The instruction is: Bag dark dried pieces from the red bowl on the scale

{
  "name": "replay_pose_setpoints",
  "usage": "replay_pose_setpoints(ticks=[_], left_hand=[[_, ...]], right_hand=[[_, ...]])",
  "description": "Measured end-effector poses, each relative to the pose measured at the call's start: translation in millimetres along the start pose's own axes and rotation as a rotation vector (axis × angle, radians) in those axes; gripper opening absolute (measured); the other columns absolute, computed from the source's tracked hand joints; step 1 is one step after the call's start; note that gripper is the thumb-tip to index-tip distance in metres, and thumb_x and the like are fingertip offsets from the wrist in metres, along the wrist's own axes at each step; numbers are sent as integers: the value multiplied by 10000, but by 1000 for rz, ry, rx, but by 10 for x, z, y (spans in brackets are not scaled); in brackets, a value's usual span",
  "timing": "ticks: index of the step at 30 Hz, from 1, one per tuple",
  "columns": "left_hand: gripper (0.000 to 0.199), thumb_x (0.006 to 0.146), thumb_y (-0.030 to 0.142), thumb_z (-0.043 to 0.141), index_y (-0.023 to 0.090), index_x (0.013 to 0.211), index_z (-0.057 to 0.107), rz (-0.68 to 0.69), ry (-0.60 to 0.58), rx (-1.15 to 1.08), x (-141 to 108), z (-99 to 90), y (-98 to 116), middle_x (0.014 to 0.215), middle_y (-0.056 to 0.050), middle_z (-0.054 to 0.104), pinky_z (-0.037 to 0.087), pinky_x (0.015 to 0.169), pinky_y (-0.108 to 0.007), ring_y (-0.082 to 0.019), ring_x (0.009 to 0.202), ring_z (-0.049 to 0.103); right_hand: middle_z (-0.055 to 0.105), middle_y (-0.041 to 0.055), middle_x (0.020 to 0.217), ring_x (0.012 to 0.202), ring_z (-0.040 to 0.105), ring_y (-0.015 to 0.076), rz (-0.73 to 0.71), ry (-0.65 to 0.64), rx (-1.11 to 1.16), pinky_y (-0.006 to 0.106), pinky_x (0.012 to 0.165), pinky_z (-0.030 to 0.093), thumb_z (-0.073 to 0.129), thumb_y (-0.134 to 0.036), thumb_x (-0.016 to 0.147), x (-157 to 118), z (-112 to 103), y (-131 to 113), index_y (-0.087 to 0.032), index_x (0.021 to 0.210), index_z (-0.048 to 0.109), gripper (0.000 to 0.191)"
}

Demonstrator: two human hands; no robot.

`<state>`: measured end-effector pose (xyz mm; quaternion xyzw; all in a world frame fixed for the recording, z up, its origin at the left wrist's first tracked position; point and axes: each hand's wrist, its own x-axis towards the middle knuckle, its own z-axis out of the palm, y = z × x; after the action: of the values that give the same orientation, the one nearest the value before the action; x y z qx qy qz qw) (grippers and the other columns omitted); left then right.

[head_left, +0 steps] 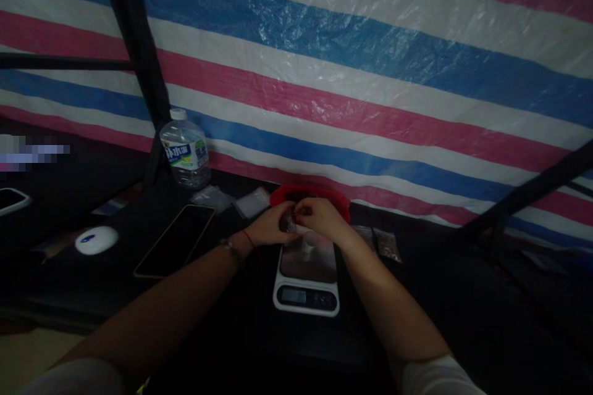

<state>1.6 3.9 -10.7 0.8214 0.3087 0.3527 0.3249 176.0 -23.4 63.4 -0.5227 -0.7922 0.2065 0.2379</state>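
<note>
Over the far end of the scale, hands close together: the left hand grasps a small clear bag, the right hand curls down to it, its own hold too dim to tell. Just beyond the grip, a red basin with dark contents; to its right, a packet of brown bits.

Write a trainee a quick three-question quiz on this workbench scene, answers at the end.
1. Which is nearest the left hand and right hand?
a) a phone
b) a scale
c) a bottle
2. True or false: the bottle lies on its side.
3. Fill in the colour: the container just beyond the hands is ____.

Key:
1. b
2. False; the bottle stands upright.
3. red
</note>
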Motion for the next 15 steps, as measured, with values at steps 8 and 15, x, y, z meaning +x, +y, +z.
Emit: replay_pose_setpoints(ticks=[8,15], left_hand=[[589,701,291,716,140,1223,486,56,23,-34,17,2,6,1165,-112,626,489,912,-365,-236,1040,616],[665,668,219,699,137,1276,440,21,145,7,25,7,-8,1165,-116,606,495,925,-390,-238,1022,618]], right_hand=[[697,22,790,717,624,143,-50,-15,-24,245,669,430,643,-124,780,31,85,35,-179,799,724,100],[606,68,930,903,564,164,-211,-28,-49,296,839,439,602,-201,864,3,168,18,-156,774,719,154]])
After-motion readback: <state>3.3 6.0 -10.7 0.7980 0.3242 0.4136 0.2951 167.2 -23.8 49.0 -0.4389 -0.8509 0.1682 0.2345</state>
